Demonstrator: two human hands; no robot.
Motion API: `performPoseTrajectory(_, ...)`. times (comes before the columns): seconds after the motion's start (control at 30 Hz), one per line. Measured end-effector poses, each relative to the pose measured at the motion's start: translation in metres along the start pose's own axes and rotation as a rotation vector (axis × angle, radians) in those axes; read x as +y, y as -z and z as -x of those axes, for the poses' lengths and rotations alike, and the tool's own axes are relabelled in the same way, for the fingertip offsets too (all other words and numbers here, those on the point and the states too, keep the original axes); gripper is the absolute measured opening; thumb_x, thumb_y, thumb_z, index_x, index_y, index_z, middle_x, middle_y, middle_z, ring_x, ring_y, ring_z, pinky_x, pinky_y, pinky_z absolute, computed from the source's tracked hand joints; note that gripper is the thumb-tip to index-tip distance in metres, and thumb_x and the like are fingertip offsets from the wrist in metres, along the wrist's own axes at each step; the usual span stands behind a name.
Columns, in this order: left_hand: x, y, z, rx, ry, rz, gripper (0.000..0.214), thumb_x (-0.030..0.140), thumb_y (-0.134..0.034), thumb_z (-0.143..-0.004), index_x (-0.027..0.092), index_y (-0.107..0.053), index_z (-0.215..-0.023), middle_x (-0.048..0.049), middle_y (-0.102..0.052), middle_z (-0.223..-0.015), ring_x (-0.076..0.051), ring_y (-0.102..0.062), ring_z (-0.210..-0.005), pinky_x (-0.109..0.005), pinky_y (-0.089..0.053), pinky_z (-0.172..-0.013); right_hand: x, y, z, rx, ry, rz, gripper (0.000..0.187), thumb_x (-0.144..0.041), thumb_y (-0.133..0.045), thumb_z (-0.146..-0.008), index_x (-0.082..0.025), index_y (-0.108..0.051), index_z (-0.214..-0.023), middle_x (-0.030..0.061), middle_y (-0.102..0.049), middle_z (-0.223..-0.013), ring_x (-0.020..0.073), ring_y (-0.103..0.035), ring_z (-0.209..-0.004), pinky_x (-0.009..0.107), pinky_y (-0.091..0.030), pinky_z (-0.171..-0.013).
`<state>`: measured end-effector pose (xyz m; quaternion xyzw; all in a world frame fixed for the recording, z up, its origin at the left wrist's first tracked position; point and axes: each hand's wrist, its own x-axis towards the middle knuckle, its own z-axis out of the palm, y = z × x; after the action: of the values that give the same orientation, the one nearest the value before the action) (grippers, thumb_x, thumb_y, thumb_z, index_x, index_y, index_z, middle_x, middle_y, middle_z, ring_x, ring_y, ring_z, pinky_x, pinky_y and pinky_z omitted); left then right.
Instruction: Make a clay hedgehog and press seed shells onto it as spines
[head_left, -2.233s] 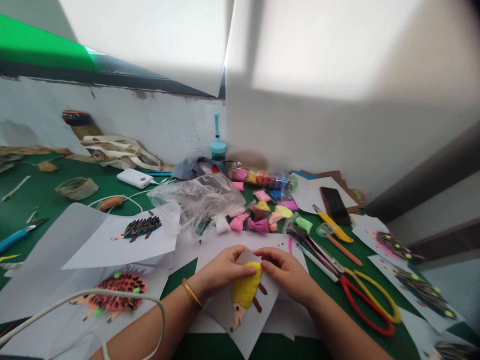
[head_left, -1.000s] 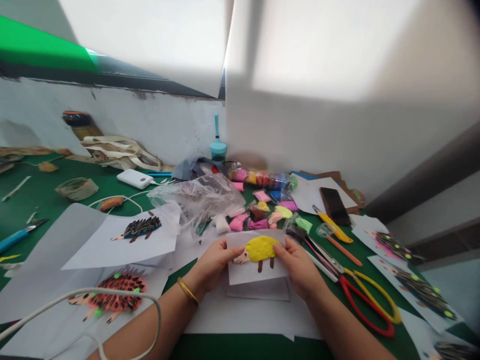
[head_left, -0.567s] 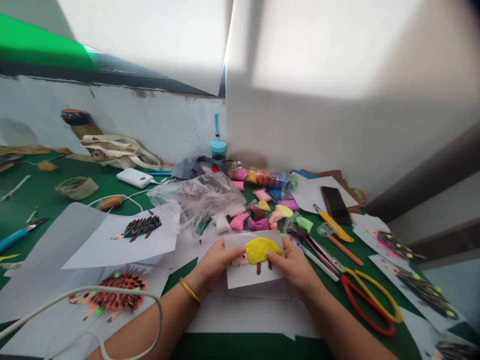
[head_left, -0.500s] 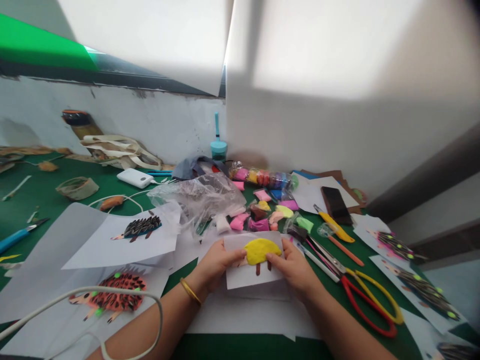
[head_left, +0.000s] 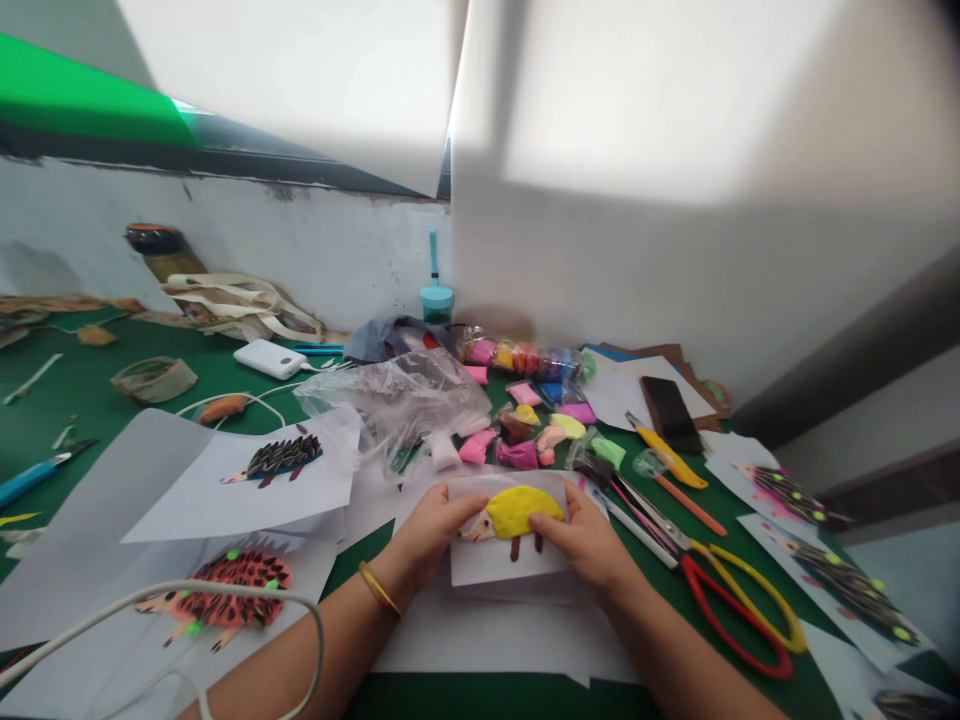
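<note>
A small white paper bears a clay hedgehog with a yellow body, a tan snout at the left and two brown legs. My left hand grips the paper's left edge, thumb next to the snout. My right hand holds the right side, its thumb pressed on the lower right of the yellow body. The paper lies over more white sheets on the green table.
Red and yellow scissors and pens lie right of my right hand. Coloured clay pieces and a crumpled plastic bag sit behind. Finished hedgehog pictures lie at left and right. A phone, power bank, cable.
The paper with the yellow hedgehog was turned from upright to level and brought a little farther from me. Both hands stay on it, thumbs shifting over the clay.
</note>
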<state>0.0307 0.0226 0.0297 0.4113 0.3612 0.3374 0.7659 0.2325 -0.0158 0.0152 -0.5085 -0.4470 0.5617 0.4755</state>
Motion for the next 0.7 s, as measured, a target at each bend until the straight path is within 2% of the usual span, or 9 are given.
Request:
performPoseTrajectory(0.17, -0.0052, 0.0020, -0.0031, 0.178, -0.012, 0.011, 0.040, 0.031, -0.082, -0.067, 0.015, -0.064, -0.099, -0.0058, -0.073, -0.089, -0.021, -0.068, -0.080, -0.029, -0.052, -0.072, -0.0048, -0.0040, 0.0021, -0.024, -0.004, 0.027, 0.041, -0.038, -0.075, -0.073, -0.017, -0.055, -0.103, 0.0008, -0.069, -0.075, 0.0136, -0.058, -0.057, 0.024, -0.046, -0.054)
performPoseTrajectory(0.37, -0.0078, 0.0041, -0.0041, 0.203, -0.017, 0.001, 0.048, 0.029, -0.085, -0.062, 0.016, -0.061, -0.101, -0.0049, -0.073, -0.089, -0.020, -0.069, -0.079, -0.029, -0.053, -0.072, -0.0072, -0.0067, 0.0035, -0.002, 0.003, 0.063, 0.038, -0.036, -0.075, -0.072, -0.017, -0.056, -0.100, -0.0006, -0.067, -0.074, 0.0129, -0.057, -0.057, 0.024, -0.046, -0.054)
performPoseTrajectory(0.53, -0.0063, 0.0034, -0.0039, 0.199, -0.035, 0.057, 0.050, 0.032, -0.084, -0.064, 0.017, -0.058, -0.104, -0.0056, -0.073, -0.092, -0.020, -0.069, -0.078, -0.029, -0.053, -0.071, -0.0032, -0.0043, 0.0031, 0.040, 0.017, 0.074, 0.040, -0.036, -0.074, -0.074, -0.018, -0.057, -0.106, 0.0014, -0.069, -0.084, 0.0147, -0.060, -0.064, 0.026, -0.048, -0.059)
performPoseTrajectory(0.7, -0.0061, 0.0029, -0.0042, 0.223, -0.013, 0.020, 0.057, 0.028, -0.086, -0.060, 0.017, -0.056, -0.107, -0.0068, -0.073, -0.090, -0.021, -0.069, -0.076, -0.029, -0.053, -0.067, -0.0013, -0.0045, 0.0040, 0.026, 0.006, 0.070, 0.040, -0.035, -0.073, -0.076, -0.018, -0.057, -0.108, 0.0010, -0.068, -0.083, 0.0141, -0.058, -0.062, 0.026, -0.048, -0.058)
